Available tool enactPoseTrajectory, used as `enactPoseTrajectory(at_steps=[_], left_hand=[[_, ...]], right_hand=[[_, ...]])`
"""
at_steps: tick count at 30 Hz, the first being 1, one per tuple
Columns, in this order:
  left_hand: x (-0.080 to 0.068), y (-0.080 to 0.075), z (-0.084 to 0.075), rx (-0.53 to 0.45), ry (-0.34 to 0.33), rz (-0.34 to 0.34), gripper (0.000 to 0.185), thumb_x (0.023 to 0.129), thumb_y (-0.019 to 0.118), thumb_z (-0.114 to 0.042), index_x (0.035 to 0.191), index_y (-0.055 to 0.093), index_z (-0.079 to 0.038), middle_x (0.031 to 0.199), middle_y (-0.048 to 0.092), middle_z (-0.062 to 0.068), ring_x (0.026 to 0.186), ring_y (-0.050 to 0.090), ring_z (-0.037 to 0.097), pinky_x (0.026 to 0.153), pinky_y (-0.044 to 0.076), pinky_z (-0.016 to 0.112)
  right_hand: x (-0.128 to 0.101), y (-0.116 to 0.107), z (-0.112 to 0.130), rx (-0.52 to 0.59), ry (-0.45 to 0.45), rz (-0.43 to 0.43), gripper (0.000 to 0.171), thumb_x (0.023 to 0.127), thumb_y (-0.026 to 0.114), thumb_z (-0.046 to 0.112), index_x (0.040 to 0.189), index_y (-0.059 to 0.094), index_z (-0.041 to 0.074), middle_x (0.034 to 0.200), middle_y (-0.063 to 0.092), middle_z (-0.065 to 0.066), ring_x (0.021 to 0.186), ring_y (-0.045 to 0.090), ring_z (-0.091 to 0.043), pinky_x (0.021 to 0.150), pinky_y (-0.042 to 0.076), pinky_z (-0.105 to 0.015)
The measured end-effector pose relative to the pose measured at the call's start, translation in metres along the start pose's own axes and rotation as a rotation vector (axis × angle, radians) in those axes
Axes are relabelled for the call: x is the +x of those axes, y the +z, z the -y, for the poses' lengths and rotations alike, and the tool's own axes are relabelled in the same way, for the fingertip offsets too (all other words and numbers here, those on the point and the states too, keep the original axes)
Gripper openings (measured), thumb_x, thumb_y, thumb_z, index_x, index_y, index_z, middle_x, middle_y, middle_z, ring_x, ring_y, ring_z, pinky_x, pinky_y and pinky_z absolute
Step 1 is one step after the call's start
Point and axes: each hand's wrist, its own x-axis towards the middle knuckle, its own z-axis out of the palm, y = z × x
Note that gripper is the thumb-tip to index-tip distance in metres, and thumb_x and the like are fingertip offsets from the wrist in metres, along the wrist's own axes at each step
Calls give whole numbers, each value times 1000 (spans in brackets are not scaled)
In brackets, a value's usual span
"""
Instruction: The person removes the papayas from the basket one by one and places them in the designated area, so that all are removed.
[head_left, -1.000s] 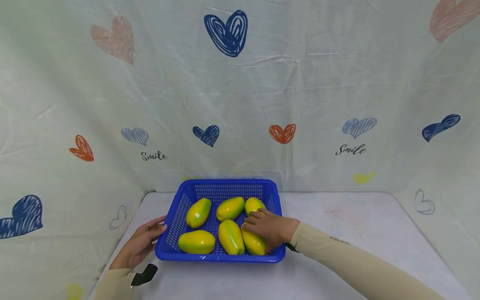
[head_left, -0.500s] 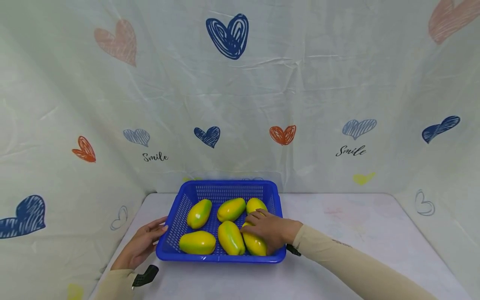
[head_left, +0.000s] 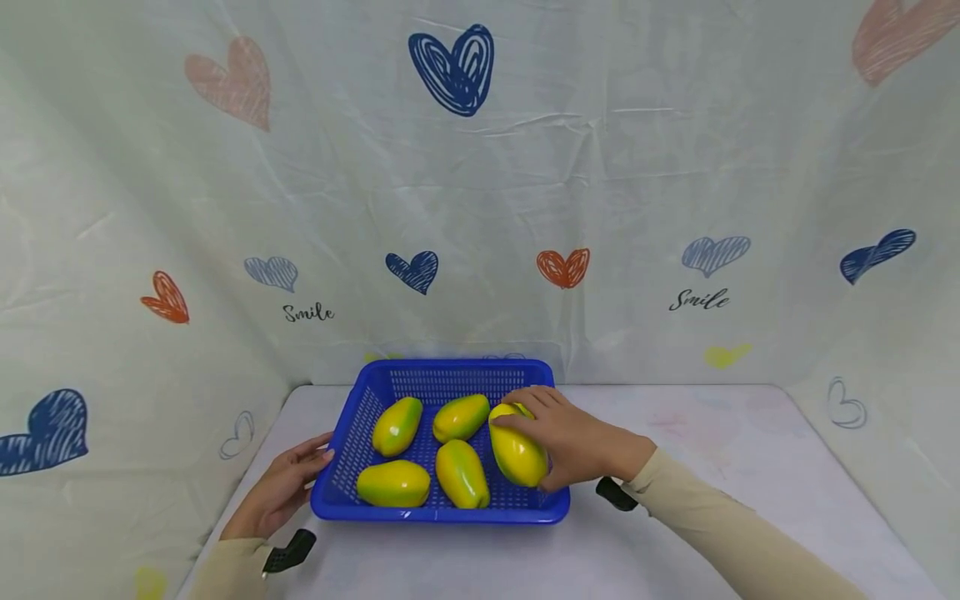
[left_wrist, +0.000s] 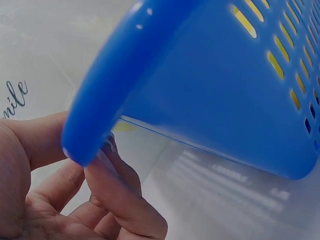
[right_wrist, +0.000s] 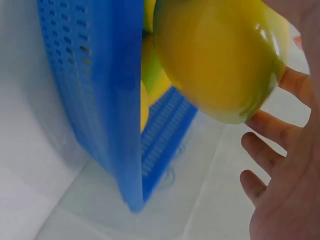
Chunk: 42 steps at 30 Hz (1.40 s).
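Observation:
A blue plastic basket point(head_left: 438, 516) holds several glossy yellow-green papayas, one of them a papaya point(head_left: 393, 484) at the front left. My left hand point(head_left: 281, 483) pinches the basket's left rim; in the left wrist view its fingers point(left_wrist: 117, 192) lie on both sides of the rim. Over the basket's right end, my right hand point(head_left: 581, 437) grips a papaya point(head_left: 519, 454) between thumb and fingers. The right wrist view shows this held papaya point(right_wrist: 220, 60) beside the basket rim, raised above the others. Behind it, the back right papaya is mostly hidden.
The basket stands on a white table point(head_left: 675, 500) that extends to the right of it. Behind and at both sides hangs a pale curtain point(head_left: 480, 183) printed with hearts. A dark wrist mount point(head_left: 288, 552) sits at the left wrist, another point(head_left: 617, 494) at the right.
My right hand has lifted the front right papaya off the basket floor and moved up and slightly right with it. My left hand and the basket stay put.

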Motion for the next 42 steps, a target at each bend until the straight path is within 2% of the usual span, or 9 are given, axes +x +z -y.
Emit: enactPoseTrajectory(at_steps=[6,12,19,27,37,42], left_hand=[[0,-1,0,-1,4,7,69,111,59,-23,165,25,2,135,61,14,100,66,17,88,59,32],[0,-1,1,-2,1,7,70,110,59,-24,165,24,2,136,60,15,101,66,16,88,59,31],[0,-1,0,-4,-5,4,71,110,59,-25,166,24,0,142,57,19,102,66,16,88,59,31],[-1,-1,0,-12,-1,8,71,110,60,-25,166,24,0,137,61,14,102,65,16,87,58,31],[-2,-1,2,-9,14,15,72,110,61,-26,166,24,2,140,59,17,103,65,15,87,58,31],[-2,-1,2,-11,16,14,73,110,61,-26,166,24,1,146,54,22,104,65,15,88,59,31]], right_hand=[[-27,-8,-13,35,83,-102,91,68,97,32,148,55,17,153,45,-18,139,43,-40,114,40,-63],[-52,-15,-22,28,173,-148,94,66,98,28,148,54,19,154,45,-19,138,44,-41,112,41,-66],[-74,-15,-32,-29,243,-146,95,65,98,24,149,55,17,154,46,-19,139,42,-41,113,40,-67],[-94,-6,-40,-42,282,-135,94,64,99,22,148,56,17,151,47,-18,138,43,-42,113,39,-68],[-109,1,-47,-45,320,-138,92,63,97,20,146,58,14,151,47,-21,136,44,-45,110,40,-70],[-113,4,-48,-47,350,-135,92,62,98,19,145,59,14,150,48,-21,135,45,-47,110,40,-70]])
